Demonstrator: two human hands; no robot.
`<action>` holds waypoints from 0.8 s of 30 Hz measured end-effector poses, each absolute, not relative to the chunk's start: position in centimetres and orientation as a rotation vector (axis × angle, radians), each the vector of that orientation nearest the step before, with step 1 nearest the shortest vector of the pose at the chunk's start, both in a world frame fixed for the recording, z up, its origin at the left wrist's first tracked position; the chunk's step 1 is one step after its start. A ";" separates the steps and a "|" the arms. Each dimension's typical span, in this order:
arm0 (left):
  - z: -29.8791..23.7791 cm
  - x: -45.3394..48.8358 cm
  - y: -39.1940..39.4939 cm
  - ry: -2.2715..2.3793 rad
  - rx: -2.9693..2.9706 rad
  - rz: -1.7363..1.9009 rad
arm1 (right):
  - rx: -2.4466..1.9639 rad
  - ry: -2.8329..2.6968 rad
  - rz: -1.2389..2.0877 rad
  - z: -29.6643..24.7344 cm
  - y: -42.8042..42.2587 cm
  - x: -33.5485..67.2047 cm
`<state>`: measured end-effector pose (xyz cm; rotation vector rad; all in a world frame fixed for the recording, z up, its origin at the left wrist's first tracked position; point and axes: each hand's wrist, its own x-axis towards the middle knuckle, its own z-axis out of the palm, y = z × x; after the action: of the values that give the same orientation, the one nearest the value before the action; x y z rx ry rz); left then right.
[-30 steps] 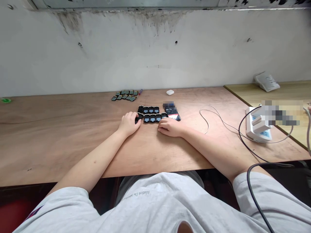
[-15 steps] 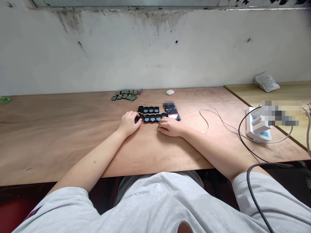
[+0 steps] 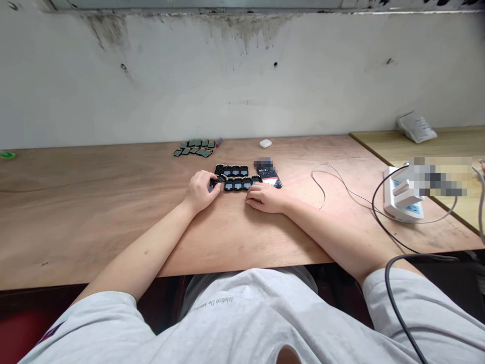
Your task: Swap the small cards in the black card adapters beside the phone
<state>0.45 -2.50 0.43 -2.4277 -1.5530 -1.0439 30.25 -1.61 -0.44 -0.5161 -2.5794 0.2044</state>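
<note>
Two rows of small black modules with blue screens (image 3: 235,178) lie on the wooden table (image 3: 113,202) ahead of me. My left hand (image 3: 200,191) rests at the left end of the near row, fingers curled around the end module (image 3: 217,182). My right hand (image 3: 265,198) lies knuckles up at the right end of that row, fingers bent and touching the table; what is under them is hidden. A phone with a lit screen (image 3: 270,178) lies just beyond my right hand.
Several loose greenish screen pieces (image 3: 195,148) and a red pen (image 3: 219,143) lie farther back. A white earbud case (image 3: 265,143) sits behind the phone. A white power strip (image 3: 401,199) with plugs and trailing cables (image 3: 341,189) lies at the right.
My left hand has shifted slightly right and forward, closing on the end module of the near row. The right hand has stayed put.
</note>
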 end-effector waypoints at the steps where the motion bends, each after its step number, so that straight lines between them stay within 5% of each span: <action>1: 0.4 0.5 -2.6 -1.540 -2.461 -1.041 | -0.516 -2.582 0.198 -0.4 -1.6 30.3; 24: 0.1 1.7 -3.5 -1.098 -2.968 -0.909 | -0.484 -2.535 0.234 -0.4 -1.7 30.3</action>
<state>1.67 -3.48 0.12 -2.9683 -1.0978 -0.9092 30.29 -1.69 -0.38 -0.4843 -2.5354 0.2338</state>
